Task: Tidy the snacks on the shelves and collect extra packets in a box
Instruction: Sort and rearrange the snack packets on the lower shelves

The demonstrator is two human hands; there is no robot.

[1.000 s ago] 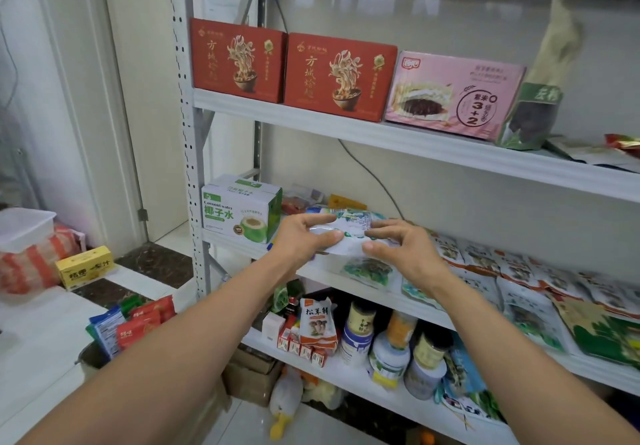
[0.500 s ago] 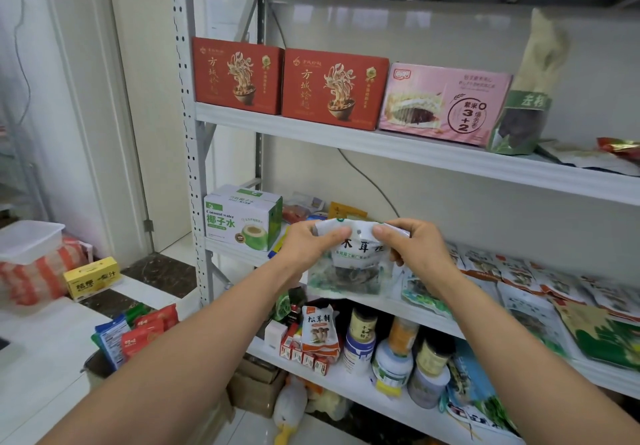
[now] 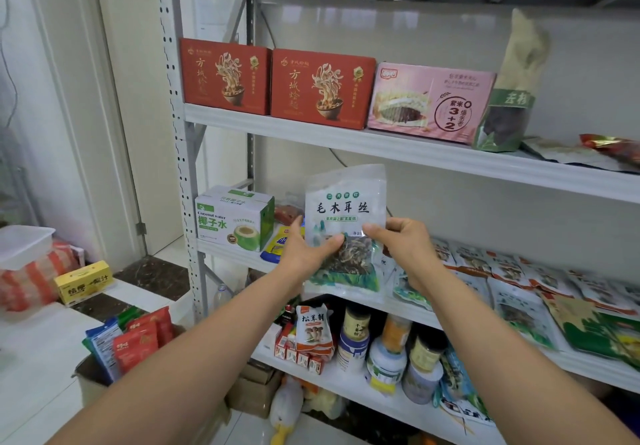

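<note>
- Held upright in the air just in front of the middle shelf (image 3: 235, 258): a clear packet (image 3: 346, 209), dark dried strips showing in its lower half.
- Pinched at its left edge by the left hand (image 3: 304, 254), thumb on the front, fingers behind.
- Pinched at its right edge by the right hand (image 3: 405, 247), thumb on the front, fingers curled behind.
- Just left of it, on the same shelf: a white and green carton (image 3: 232, 217).
- To the right on that shelf: flat packets (image 3: 519, 288) lying in overlapping rows.
- On the shelf above: two red boxes (image 3: 225, 75) side by side, then a pink box (image 3: 429, 101), then a tall green bag (image 3: 509, 112).
- On the shelf below: jars (image 3: 388, 351) beside a standing mushroom pouch (image 3: 313, 328).
- Low at the left: a cardboard box (image 3: 86, 373) with red and blue packs (image 3: 138, 337) standing in it.
</note>
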